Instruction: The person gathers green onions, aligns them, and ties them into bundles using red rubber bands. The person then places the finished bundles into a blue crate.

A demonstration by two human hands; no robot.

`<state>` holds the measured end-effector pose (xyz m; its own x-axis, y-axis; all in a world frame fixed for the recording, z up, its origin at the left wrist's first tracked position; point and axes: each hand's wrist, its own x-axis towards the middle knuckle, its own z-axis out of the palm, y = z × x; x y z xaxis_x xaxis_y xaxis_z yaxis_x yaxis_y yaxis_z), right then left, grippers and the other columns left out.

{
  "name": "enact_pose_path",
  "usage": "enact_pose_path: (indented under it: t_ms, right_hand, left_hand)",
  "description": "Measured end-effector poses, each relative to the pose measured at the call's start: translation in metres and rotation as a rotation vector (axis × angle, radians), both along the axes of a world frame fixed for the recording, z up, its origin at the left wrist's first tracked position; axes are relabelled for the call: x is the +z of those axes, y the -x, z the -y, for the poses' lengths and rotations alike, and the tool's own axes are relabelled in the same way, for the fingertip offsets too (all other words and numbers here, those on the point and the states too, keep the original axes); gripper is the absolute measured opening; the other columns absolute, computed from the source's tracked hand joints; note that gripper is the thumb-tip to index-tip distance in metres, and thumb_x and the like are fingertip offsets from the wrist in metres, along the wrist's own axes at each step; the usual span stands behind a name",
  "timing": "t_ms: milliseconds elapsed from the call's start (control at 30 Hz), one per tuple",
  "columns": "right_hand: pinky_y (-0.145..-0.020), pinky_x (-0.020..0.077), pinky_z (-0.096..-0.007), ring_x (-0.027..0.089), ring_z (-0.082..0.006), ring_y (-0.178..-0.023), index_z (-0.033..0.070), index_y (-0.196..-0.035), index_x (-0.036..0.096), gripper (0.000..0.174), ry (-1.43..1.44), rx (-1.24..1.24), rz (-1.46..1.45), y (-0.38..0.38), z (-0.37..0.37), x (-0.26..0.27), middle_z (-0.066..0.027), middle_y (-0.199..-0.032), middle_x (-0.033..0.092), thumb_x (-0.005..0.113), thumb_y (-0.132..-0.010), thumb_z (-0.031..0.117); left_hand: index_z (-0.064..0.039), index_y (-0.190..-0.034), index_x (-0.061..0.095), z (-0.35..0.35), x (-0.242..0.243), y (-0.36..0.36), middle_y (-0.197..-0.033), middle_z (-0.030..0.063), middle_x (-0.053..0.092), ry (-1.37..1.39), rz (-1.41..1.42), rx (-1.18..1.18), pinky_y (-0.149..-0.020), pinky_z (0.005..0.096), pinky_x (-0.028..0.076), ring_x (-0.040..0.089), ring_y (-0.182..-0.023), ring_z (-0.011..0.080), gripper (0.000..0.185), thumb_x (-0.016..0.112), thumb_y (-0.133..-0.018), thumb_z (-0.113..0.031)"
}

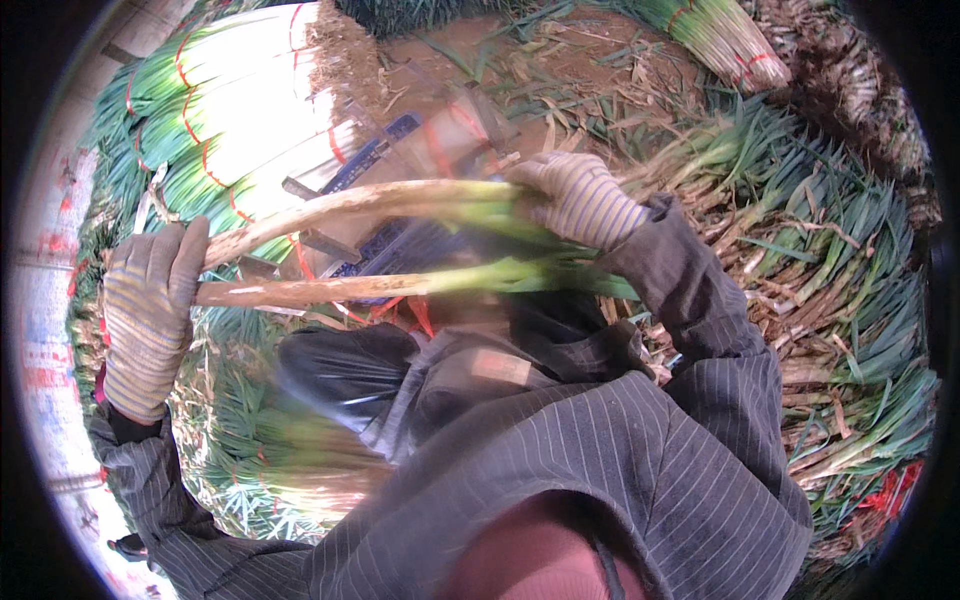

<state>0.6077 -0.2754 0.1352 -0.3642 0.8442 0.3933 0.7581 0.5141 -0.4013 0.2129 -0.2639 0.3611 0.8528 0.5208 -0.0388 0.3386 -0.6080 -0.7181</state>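
Two long green onions stretch sideways between my gloved hands. My left hand (150, 315), in a striped knit glove, is closed around their brownish lower ends at the far left. The upper green onion (360, 202) bows upward and its green part runs to my right hand (574, 196), whose fingers are closed on it. Below it, the second green onion (352, 288) lies nearly level; its leaves blur beneath my right wrist, and whether the right fingers touch it is unclear. Under them stands a blue plastic crate or frame (382, 157) with metal bars and red ties, partly hidden and blurred.
Tied bundles of green onions (247, 97) are stacked at upper left, another bundle (720, 41) at upper right. Loose, untrimmed green onions (817, 262) heap along the right. Leaf scraps (600, 67) litter the soil ahead. More bundles (300, 457) lie at lower left, beside my knee.
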Motion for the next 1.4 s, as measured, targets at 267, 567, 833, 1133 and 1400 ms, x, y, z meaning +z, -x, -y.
enact_pose_path:
  t_ms: [267, 567, 833, 1133, 1400]
  right_hand:
    - [-0.062, 0.0542, -0.0442, 0.070, -0.0311, -0.073, 0.007, -0.084, 0.068, 0.016, 0.144, -0.213, 0.429, 0.025, -0.002, 0.020, -0.0121, -0.077, 0.070, 0.056, -0.080, 0.015]
    - [-0.074, 0.0545, -0.0397, 0.061, -0.0337, -0.093, 0.001, -0.108, 0.058, 0.029, 0.506, -0.753, 0.202, -0.120, 0.015, 0.006, -0.0207, -0.100, 0.060, 0.061, -0.085, 0.019]
    - [-0.102, 0.0395, -0.0450, 0.047, -0.0373, -0.124, 0.001, -0.134, 0.045, 0.075, 0.127, 0.009, -0.204, 0.010, 0.080, 0.017, -0.0231, -0.131, 0.049, 0.076, -0.066, 0.012]
    - [-0.068, 0.0502, -0.0407, 0.063, -0.0372, -0.076, 0.001, -0.103, 0.066, 0.032, -0.282, 0.077, -0.094, 0.007, 0.031, 0.080, -0.0168, -0.084, 0.065, 0.068, -0.071, 0.006]
    - [-0.083, 0.0488, -0.0336, 0.061, -0.0135, -0.093, -0.003, -0.112, 0.064, 0.056, 0.824, 0.317, -0.233, 0.055, -0.071, 0.027, -0.0172, -0.093, 0.069, 0.074, -0.082, 0.043]
  left_hand:
    - [-0.003, -0.129, 0.051, 0.002, -0.002, -0.031, -0.103, 0.0150, 0.059, -0.075, 0.084, -0.165, -0.084, 0.0461, 0.046, 0.058, -0.093, 0.0328, 0.055, 0.056, -0.075, -0.001]
    - [-0.003, -0.111, 0.057, 0.018, -0.007, -0.020, -0.100, 0.0153, 0.061, 0.138, 0.272, -0.102, -0.081, 0.0457, 0.045, 0.059, -0.096, 0.0369, 0.039, 0.063, -0.073, 0.002]
    - [-0.001, -0.099, 0.065, -0.024, -0.012, -0.020, -0.082, 0.0194, 0.064, 0.671, 0.428, 0.270, -0.073, 0.0392, 0.050, 0.065, -0.082, 0.0365, 0.029, 0.065, -0.070, -0.004]
    - [-0.004, -0.101, 0.071, -0.031, -0.007, -0.022, -0.073, 0.0044, 0.068, 1.216, 0.551, 0.825, -0.058, 0.0268, 0.045, 0.058, -0.062, 0.0116, 0.032, 0.073, -0.069, -0.007]
    - [0.001, -0.089, 0.070, -0.031, -0.022, 0.016, -0.064, 0.0004, 0.060, 1.613, 0.811, 1.004, -0.044, 0.0220, 0.038, 0.052, -0.052, 0.0059, 0.020, 0.069, -0.069, 0.000]
